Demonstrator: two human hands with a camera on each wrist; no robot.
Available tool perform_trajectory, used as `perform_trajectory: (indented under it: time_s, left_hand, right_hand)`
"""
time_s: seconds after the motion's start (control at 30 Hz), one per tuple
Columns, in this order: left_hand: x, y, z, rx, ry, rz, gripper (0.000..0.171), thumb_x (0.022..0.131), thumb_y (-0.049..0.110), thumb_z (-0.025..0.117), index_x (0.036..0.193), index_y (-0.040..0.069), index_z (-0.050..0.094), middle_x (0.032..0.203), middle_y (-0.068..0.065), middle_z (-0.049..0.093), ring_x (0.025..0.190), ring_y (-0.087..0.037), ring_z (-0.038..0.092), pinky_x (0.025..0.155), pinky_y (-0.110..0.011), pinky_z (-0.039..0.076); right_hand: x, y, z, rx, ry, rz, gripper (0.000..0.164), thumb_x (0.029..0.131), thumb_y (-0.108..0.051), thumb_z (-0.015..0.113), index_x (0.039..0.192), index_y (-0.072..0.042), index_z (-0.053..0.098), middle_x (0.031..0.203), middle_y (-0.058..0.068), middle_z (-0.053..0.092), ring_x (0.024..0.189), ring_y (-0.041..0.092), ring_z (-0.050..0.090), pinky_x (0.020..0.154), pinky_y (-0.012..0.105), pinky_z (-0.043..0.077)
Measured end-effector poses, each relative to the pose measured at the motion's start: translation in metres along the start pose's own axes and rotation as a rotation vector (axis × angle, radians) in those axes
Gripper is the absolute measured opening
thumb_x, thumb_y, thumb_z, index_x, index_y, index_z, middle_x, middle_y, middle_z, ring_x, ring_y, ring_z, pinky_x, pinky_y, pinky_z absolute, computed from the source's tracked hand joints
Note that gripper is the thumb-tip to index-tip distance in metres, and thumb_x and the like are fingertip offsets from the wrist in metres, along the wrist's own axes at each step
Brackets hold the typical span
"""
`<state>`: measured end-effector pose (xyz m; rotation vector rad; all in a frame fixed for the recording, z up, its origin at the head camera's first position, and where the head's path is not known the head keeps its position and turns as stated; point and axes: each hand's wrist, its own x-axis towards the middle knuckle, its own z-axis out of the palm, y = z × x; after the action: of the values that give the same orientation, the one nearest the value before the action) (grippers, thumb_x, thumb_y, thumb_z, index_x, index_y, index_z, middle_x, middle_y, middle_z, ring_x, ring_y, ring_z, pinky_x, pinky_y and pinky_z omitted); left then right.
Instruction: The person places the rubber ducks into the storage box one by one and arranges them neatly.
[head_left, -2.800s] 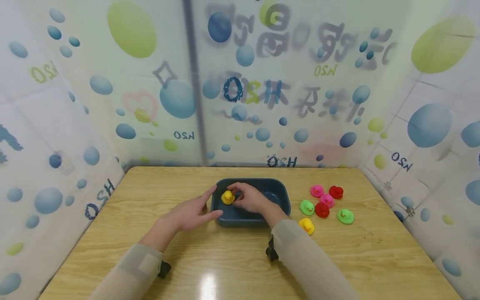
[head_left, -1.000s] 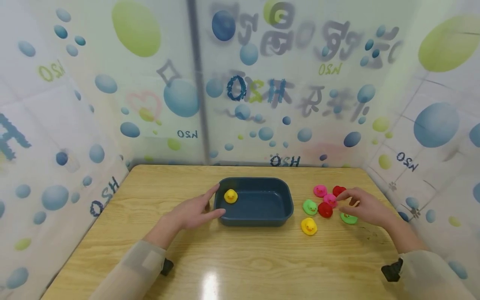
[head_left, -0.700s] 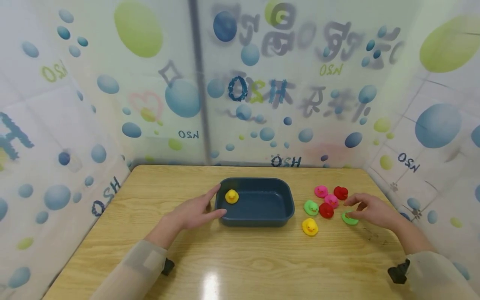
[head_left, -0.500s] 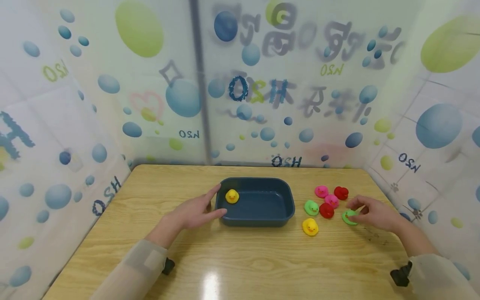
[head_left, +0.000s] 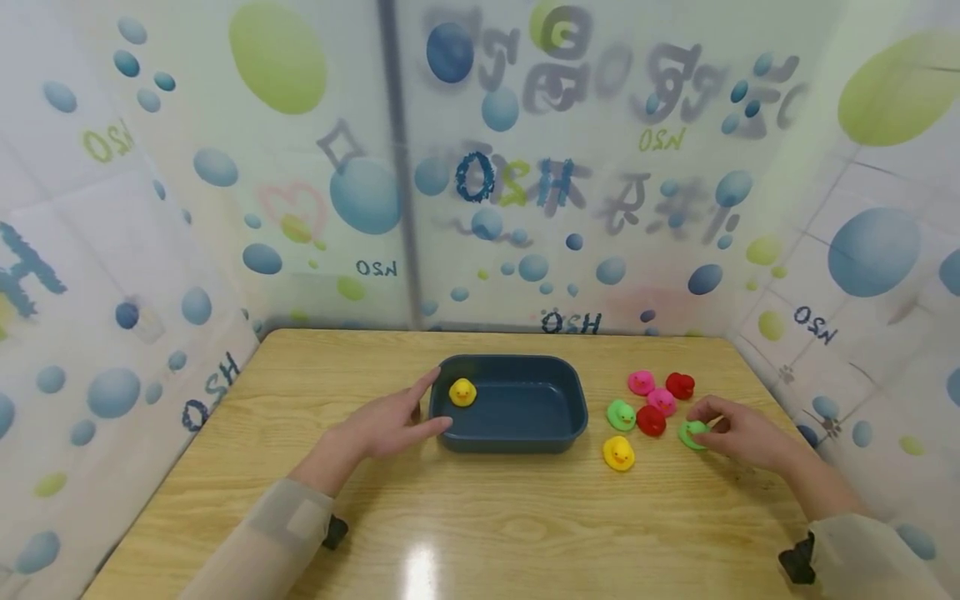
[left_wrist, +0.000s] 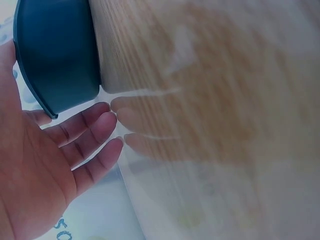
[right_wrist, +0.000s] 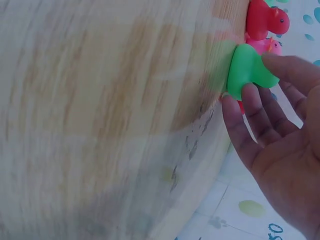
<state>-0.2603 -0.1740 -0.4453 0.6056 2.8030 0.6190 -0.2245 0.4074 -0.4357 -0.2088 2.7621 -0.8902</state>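
Note:
A dark blue rectangular tub (head_left: 510, 446) stands in the middle of the table, one yellow rubber duck (head_left: 462, 392) inside at its left end. My left hand (head_left: 386, 425) is at the tub's left side with fingers spread; thumb and index finger reach the rim, while the other fingers extend loosely below it in the left wrist view. On the right, my right hand (head_left: 750, 433) pinches a green rubber duck (right_wrist: 245, 70) between thumb and fingers. This duck is low at the table surface, partly covered by the thumb in the head view.
Left of my right hand lie a yellow duck (head_left: 618, 453), another green duck (head_left: 621, 415), two red ducks (head_left: 651, 421) and two pink ducks (head_left: 641, 382), grouped closely. Printed curtains (head_left: 487, 250) enclose the wooden table (head_left: 480, 517) behind and at both sides.
My right hand has gone from the yellow duck in the tub to the green duck at the right and closed its fingers about it. The left hand stays at the tub.

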Motion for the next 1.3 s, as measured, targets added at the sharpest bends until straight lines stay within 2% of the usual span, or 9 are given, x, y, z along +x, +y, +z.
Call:
perform_trajectory:
  time_s: [0.17,0.3,0.67,0.93,1.13,1.3]
  left_hand:
    - [-0.001,-0.001,-0.001,-0.004,0.0,0.003,0.102,0.102,0.08,0.054,0.179,0.029,0.011,0.107,0.001,0.071,0.084,-0.014,0.061,0.071,-0.036,0.049]
    - [-0.001,-0.001,-0.001,-0.008,-0.002,0.005,0.102,0.102,0.08,0.054,0.179,0.029,0.011,0.106,0.001,0.071,0.084,-0.015,0.061,0.071,-0.036,0.048]
    - [-0.001,0.001,-0.001,-0.001,-0.002,0.0,0.102,0.102,0.08,0.054,0.179,0.028,0.011,0.105,0.001,0.07,0.084,-0.014,0.061,0.07,-0.036,0.048]
    - [-0.001,0.002,-0.002,0.004,0.003,0.002,0.102,0.102,0.079,0.054,0.179,0.028,0.012,0.108,0.001,0.072,0.086,-0.014,0.061,0.073,-0.036,0.05]
    - [0.0,0.001,-0.001,0.001,0.001,0.009,0.102,0.102,0.079,0.054,0.179,0.028,0.012,0.107,0.002,0.071,0.087,-0.014,0.061,0.073,-0.036,0.049]
    - [0.0,0.001,-0.001,-0.004,-0.005,0.011,0.102,0.102,0.079,0.054,0.179,0.028,0.011,0.104,0.002,0.07,0.085,-0.015,0.061,0.07,-0.036,0.048]
  right_hand:
    - [0.002,-0.002,0.0,-0.006,0.011,0.018,0.033,0.103,-0.021,0.078,0.126,-0.003,0.062,0.122,0.017,0.067,0.097,0.023,0.063,0.077,0.031,0.055]
    - [0.002,0.001,-0.001,0.01,0.006,0.033,0.029,0.102,-0.019,0.078,0.122,-0.005,0.063,0.121,0.014,0.067,0.099,0.023,0.064,0.079,0.029,0.056]
    - [0.002,0.009,-0.005,-0.001,-0.008,-0.055,0.02,0.101,-0.007,0.075,0.12,-0.006,0.068,0.121,0.012,0.07,0.104,0.023,0.065,0.082,0.023,0.056]
    - [-0.002,0.01,-0.007,0.045,-0.021,-0.018,0.033,0.1,-0.017,0.081,0.128,-0.005,0.068,0.125,0.014,0.07,0.106,0.024,0.067,0.082,0.025,0.059]
    - [-0.002,0.008,-0.003,0.03,0.005,0.001,0.031,0.101,-0.018,0.08,0.126,-0.005,0.067,0.122,0.013,0.07,0.102,0.024,0.068,0.079,0.027,0.06]
    - [-0.008,0.004,-0.001,-0.002,0.053,-0.034,0.032,0.102,-0.018,0.08,0.127,-0.004,0.067,0.121,0.013,0.07,0.099,0.022,0.067,0.076,0.026,0.059]
